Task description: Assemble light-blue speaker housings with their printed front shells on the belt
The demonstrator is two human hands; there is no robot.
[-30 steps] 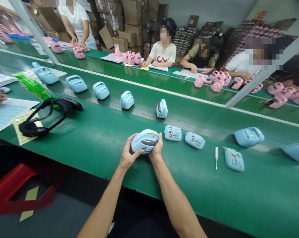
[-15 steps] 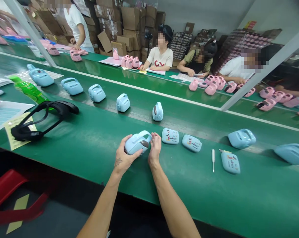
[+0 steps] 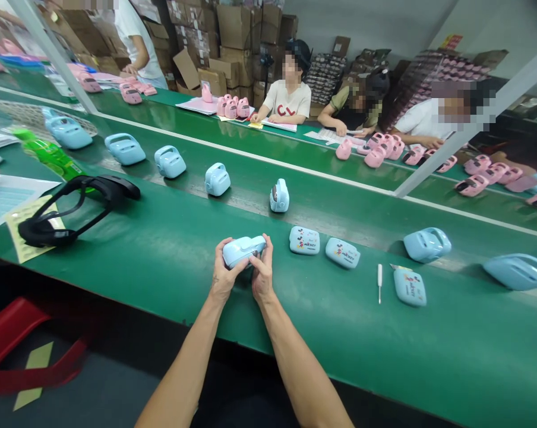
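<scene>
A light blue plastic device with a carrying handle (image 3: 239,251) is held just above the green table by both hands. My left hand (image 3: 223,276) is closed round its left end, thumb across the near side. My right hand (image 3: 263,274) grips the right end, thumb on the near face by a dark panel. The fingers partly cover that panel, and the underside is hidden. To the right lie light blue printed covers, one nearest the hands (image 3: 305,241), another beside it (image 3: 342,253). Beyond the hands a similar blue device (image 3: 280,195) stands upright.
More blue devices (image 3: 217,179) stand in a row along a strip. A screwdriver (image 3: 379,283) and a third printed cover (image 3: 410,287) lie right. A black headset (image 3: 72,211) and a green bottle (image 3: 46,156) are left. Co-workers sit across, by pink devices (image 3: 237,107).
My right hand has closed onto the device's right end, where it was beside the handle. The device has turned, its dark panel now facing more downward toward me.
</scene>
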